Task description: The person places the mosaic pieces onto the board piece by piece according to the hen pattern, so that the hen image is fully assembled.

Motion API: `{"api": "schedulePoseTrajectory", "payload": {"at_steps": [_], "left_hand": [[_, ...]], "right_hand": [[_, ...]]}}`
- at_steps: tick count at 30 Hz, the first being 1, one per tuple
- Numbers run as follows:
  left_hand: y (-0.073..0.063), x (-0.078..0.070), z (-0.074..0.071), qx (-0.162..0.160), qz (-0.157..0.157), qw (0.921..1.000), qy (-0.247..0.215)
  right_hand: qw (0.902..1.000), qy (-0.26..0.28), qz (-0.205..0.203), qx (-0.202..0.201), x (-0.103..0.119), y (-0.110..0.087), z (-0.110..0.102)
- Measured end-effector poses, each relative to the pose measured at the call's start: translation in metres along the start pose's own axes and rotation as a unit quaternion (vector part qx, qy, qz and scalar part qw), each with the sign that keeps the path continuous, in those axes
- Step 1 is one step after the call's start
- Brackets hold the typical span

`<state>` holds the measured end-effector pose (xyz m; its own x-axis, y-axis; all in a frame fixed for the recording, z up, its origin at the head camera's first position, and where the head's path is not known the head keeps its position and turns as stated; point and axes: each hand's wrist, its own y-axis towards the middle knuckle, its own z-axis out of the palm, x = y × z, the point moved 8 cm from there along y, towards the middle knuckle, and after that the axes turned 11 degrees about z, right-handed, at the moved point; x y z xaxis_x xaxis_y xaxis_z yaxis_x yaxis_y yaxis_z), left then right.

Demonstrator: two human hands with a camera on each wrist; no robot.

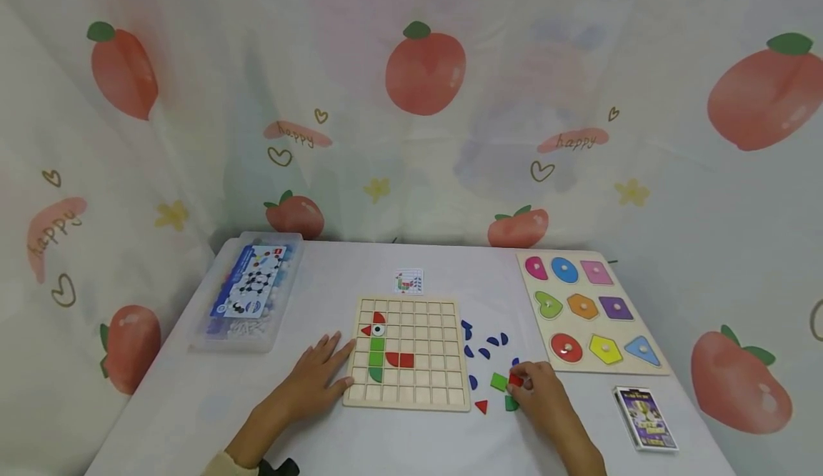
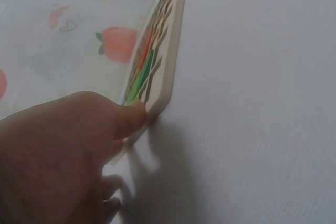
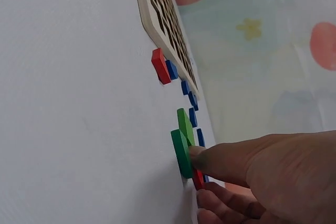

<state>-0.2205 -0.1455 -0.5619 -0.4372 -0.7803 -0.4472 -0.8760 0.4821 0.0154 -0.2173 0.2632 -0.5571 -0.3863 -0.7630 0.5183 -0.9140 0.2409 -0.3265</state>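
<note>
A wooden grid board (image 1: 424,347) lies mid-table, its cells holding red and green tiles and a white eye tile (image 1: 378,330). My left hand (image 1: 313,379) rests at the board's left edge, fingers spread, with the thumb (image 2: 131,119) touching the near-left corner. To the board's right, my right hand (image 1: 540,399) pinches a red tile (image 1: 515,380) between thumb and fingers, low over the table. Beside those fingertips lie a light green square tile (image 1: 498,382) and a dark green rounded tile (image 3: 181,153). A red triangle tile (image 1: 481,407) lies nearer the board.
Several blue half-round tiles (image 1: 484,354) are scattered right of the board. Behind it lies a small pattern card (image 1: 408,281). A lidded plastic case (image 1: 247,294) stands at the left. On the right are a knobbed shape puzzle (image 1: 604,358) and a card pack (image 1: 645,419).
</note>
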Motion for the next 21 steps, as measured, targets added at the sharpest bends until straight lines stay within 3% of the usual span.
{"api": "schedulePoseTrajectory", "payload": {"at_steps": [8, 16, 21], "left_hand": [[-0.001, 0.004, 0.004, 0.007, -0.007, 0.9999, 0.002], [-0.001, 0.004, 0.005, 0.006, -0.003, 1.0000, 0.006], [0.000, 0.004, 0.003, 0.006, -0.005, 0.9999, 0.008]], "right_hand": [[0.9997, -0.010, 0.009, -0.018, 0.001, -0.002, 0.002], [0.9988, -0.024, -0.024, -0.036, 0.016, 0.001, 0.003], [0.9969, -0.012, -0.058, -0.051, 0.039, -0.001, 0.007]]}}
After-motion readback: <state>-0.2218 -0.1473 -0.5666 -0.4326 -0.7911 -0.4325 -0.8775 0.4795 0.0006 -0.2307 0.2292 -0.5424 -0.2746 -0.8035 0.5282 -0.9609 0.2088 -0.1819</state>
